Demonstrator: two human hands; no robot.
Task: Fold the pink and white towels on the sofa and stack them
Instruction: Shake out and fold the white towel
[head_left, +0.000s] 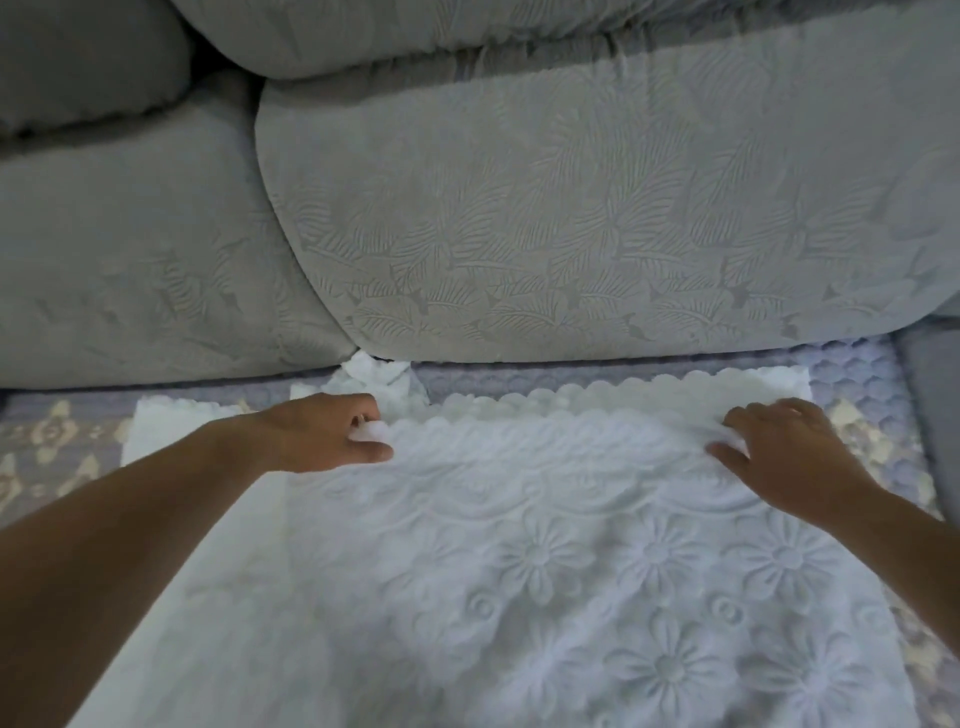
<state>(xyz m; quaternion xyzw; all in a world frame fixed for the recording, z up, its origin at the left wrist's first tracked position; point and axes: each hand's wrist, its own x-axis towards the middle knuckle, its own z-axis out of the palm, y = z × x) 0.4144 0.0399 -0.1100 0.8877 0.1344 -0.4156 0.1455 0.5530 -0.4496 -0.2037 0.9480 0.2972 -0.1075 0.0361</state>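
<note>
White towel (571, 545): embossed with daisy-like flowers and scalloped arcs, it lies spread flat over the sofa seat and fills the lower middle and right of the view; its far scalloped edge is folded over so that it sits just short of a second scalloped edge beneath it.
Lower layer (727, 382): a paler scalloped strip shows beyond the folded edge, close to the foot of the back cushion; whether it belongs to the same towel cannot be told.
Left hand (317, 434): fingers curled, thumb forward, it pinches a bunched bit of the white cloth at the left end of the folded edge.
Right hand (784, 452): fingers bent over the right end of the same edge, thumb pressed on the cloth, with a small pucker of fabric gathered under the fingertips.
Plain pale cloth (218, 597): a smoother, cream-white sheet lies under the left forearm and reaches out past the towel's left side.
Crumpled white piece (376, 379): a small rumpled bit of cloth sits at the gap where the two back cushions meet, just beyond the left hand.
Seat cover (57, 441): greyish-lilac quilted fabric with a beige pattern, visible at the left and right of the towel.
Back cushions (597, 208): grey, with an embossed leaf pattern, two side by side, more grey padding stacked above them.
Pink towel: none can be made out.
</note>
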